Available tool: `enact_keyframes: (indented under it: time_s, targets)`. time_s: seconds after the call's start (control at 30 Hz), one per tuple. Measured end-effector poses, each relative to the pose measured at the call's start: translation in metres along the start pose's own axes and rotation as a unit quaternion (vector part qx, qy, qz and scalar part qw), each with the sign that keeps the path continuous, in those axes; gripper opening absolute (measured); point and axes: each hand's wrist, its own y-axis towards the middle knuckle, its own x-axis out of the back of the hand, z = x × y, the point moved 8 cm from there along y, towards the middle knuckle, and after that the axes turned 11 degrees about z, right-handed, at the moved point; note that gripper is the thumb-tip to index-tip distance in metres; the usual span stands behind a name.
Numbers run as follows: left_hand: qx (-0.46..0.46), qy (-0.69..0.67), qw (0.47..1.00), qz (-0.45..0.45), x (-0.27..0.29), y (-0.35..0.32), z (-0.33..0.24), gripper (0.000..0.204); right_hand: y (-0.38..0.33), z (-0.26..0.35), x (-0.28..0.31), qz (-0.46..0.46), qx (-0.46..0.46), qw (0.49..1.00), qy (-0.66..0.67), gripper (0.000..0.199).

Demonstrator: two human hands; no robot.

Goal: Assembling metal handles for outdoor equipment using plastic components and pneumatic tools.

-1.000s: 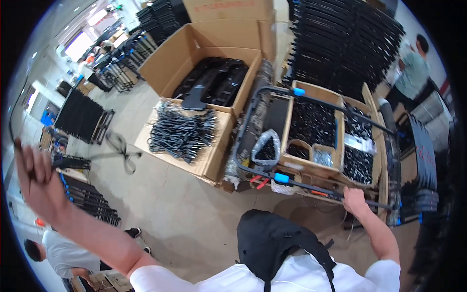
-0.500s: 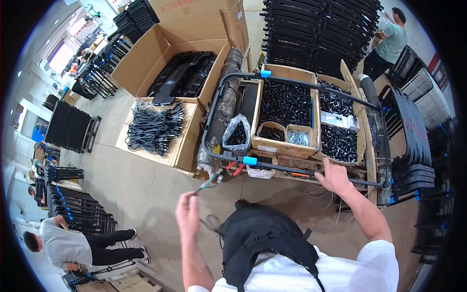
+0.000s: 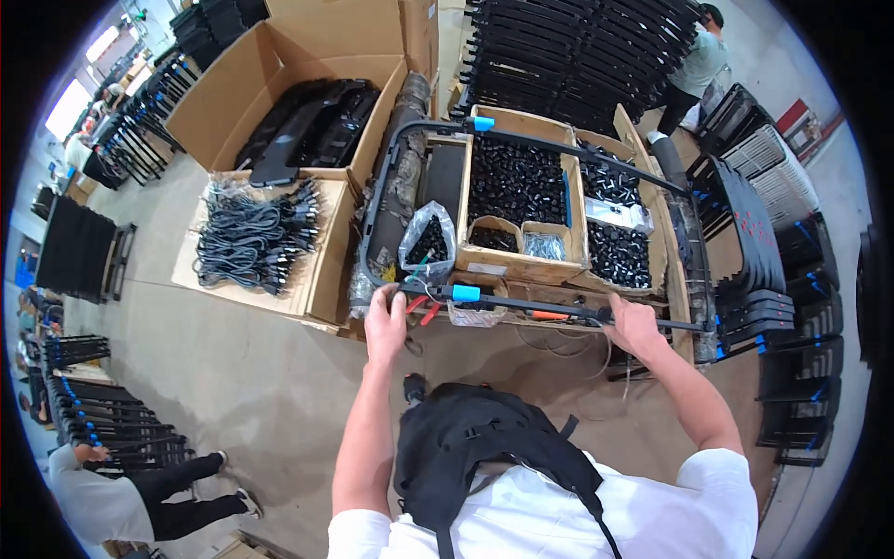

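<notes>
A black tubular metal frame (image 3: 535,306) with blue clips lies across the parts bench. At its near left corner is my left hand (image 3: 385,324), closed; a thin dark cable (image 3: 413,346) shows beside it, and a thin green-ended piece (image 3: 421,264) rises just past the rail. My fingers partly hide what they hold. Farther right along the near rail, my right hand (image 3: 633,326) is closed round the tube. Red-handled pliers (image 3: 430,312) hang below the rail between my hands. An orange-handled tool (image 3: 549,315) sits near the rail's middle.
Boxes of black plastic parts (image 3: 517,186) and screws (image 3: 543,245) sit inside the frame. To the left, bundled cables (image 3: 256,238) lie on cardboard beside a carton (image 3: 219,102) of black panels. Stacked black frames (image 3: 577,61) stand behind. Another person (image 3: 102,494) is at lower left.
My left hand has moved up and forward to the frame's near left corner, carrying the cable. My right hand's fingers have curled round the near rail. The view has shifted slightly.
</notes>
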Motion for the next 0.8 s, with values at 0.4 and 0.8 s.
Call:
enact_keyframes:
  time_s: [0.4, 0.8]
  targets:
    - [0.076, 0.005, 0.997, 0.024, -0.012, 0.035, 0.043, 0.034, 0.001, 0.005, 0.002, -0.074, -0.027, 0.997, -0.004, 0.020]
    - [0.055, -0.090, 0.992, 0.063, 0.000, 0.026, 0.046, 0.031, 0.019, 0.026, 0.003, -0.052, -0.014, 0.998, 0.042, 0.021]
